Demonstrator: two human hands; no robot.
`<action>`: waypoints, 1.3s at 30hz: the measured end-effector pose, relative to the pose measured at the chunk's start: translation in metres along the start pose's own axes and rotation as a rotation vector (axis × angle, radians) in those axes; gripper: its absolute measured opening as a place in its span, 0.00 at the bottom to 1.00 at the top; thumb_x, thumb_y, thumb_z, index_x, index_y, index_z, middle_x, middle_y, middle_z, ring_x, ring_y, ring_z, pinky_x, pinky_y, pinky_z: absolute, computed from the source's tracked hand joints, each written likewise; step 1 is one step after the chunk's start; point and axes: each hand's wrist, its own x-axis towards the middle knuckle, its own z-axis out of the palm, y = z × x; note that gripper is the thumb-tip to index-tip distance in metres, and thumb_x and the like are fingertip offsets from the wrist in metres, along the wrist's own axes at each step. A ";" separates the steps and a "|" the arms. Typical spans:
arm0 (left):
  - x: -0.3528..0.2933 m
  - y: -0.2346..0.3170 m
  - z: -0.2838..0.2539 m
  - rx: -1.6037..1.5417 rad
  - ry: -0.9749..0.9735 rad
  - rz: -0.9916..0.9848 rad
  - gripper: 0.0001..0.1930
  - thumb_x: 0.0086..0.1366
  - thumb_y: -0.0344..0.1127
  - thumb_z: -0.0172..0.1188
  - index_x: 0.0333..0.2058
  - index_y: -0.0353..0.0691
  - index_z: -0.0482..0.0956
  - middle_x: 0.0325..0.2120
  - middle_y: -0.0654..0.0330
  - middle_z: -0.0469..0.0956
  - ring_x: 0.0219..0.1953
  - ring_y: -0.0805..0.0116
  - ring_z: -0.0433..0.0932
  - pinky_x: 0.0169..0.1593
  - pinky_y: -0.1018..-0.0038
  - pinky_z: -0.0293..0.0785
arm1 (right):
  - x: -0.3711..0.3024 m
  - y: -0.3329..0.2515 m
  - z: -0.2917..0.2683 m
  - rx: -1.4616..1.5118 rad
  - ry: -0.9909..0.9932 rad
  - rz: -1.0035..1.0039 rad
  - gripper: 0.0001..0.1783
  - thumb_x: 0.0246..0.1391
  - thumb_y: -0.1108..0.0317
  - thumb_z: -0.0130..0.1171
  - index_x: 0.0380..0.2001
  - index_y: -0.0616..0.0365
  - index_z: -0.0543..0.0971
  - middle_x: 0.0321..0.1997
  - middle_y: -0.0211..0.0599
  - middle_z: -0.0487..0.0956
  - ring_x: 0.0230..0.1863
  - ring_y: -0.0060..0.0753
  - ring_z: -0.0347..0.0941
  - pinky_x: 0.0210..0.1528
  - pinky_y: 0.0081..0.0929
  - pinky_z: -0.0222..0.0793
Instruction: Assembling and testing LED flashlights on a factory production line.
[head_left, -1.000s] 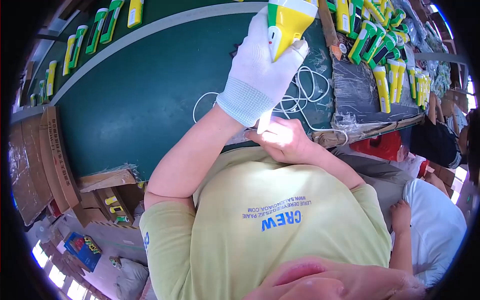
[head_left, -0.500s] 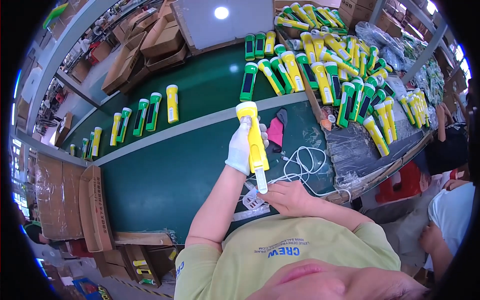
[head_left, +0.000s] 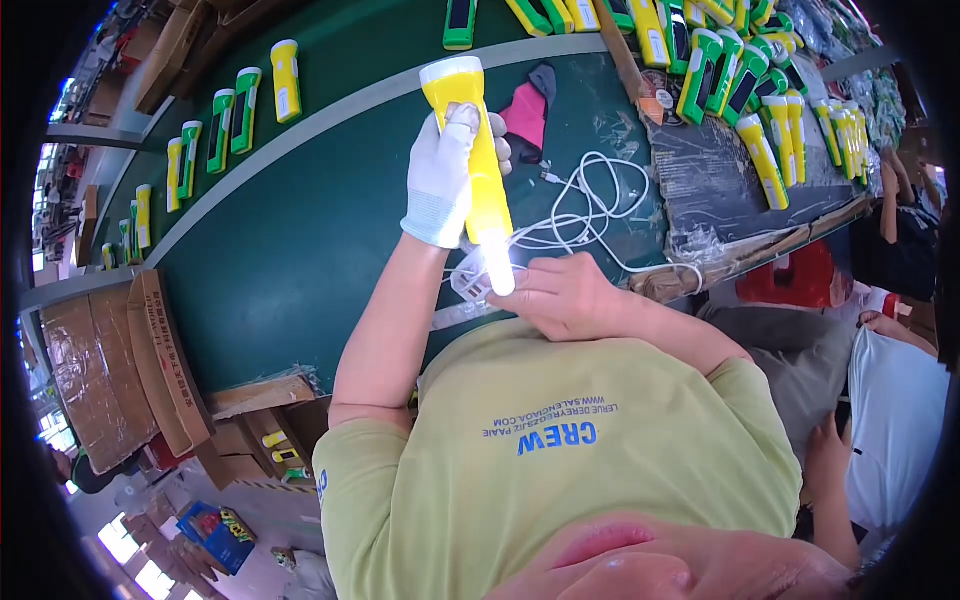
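A yellow flashlight (head_left: 482, 165) with a white head lies in my left hand (head_left: 445, 165), which wears a white glove. Its head points away from me, and the glove's thumb presses on the body. At the near end a narrow white strip lamp (head_left: 500, 268) sticks out, brightly lit. Bare and with curled fingers, my right hand (head_left: 565, 295) pinches at the tip of this lamp; the exact fingertip contact is partly hidden. Just behind the lamp sits a white power strip (head_left: 468, 284), and white cables (head_left: 600, 215) loop beside it on the green table (head_left: 290, 260).
Green and yellow flashlights stand in a row (head_left: 235, 110) beyond the metal rail (head_left: 330, 115). More are heaped at the far right near cardboard (head_left: 715, 185). A pink and grey cloth (head_left: 527, 115) lies past my left hand. Another person (head_left: 890, 430) sits at the right.
The strip lamp at the flashlight's near end has come on. My view has tilted down toward my body, and both hands stay at the flashlight.
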 end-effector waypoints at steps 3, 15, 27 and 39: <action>-0.003 -0.018 -0.004 0.135 -0.139 0.163 0.23 0.70 0.53 0.51 0.46 0.37 0.67 0.32 0.58 0.76 0.28 0.73 0.75 0.33 0.77 0.74 | -0.002 0.006 0.007 0.313 0.096 0.196 0.14 0.53 0.73 0.60 0.45 0.51 0.81 0.32 0.31 0.80 0.31 0.31 0.78 0.30 0.25 0.73; -0.027 -0.022 -0.001 0.282 -0.003 0.069 0.14 0.68 0.40 0.53 0.46 0.37 0.68 0.33 0.58 0.78 0.27 0.74 0.77 0.33 0.76 0.75 | 0.004 0.011 -0.018 0.710 -0.019 0.579 0.10 0.60 0.74 0.58 0.44 0.62 0.81 0.41 0.33 0.83 0.43 0.20 0.77 0.45 0.21 0.73; -0.058 -0.004 0.016 -0.332 -0.137 -0.255 0.36 0.63 0.65 0.52 0.56 0.40 0.67 0.34 0.60 0.71 0.31 0.70 0.69 0.37 0.74 0.71 | 0.017 0.037 -0.072 1.072 0.216 0.665 0.09 0.55 0.72 0.60 0.36 0.65 0.83 0.23 0.26 0.77 0.25 0.12 0.67 0.26 0.14 0.60; -0.067 -0.008 0.013 0.218 0.004 0.094 0.41 0.58 0.74 0.51 0.50 0.36 0.69 0.33 0.59 0.77 0.30 0.70 0.78 0.33 0.75 0.76 | 0.042 0.009 -0.053 0.368 0.413 0.363 0.05 0.54 0.75 0.58 0.34 0.62 0.80 0.31 0.38 0.81 0.30 0.35 0.80 0.31 0.25 0.75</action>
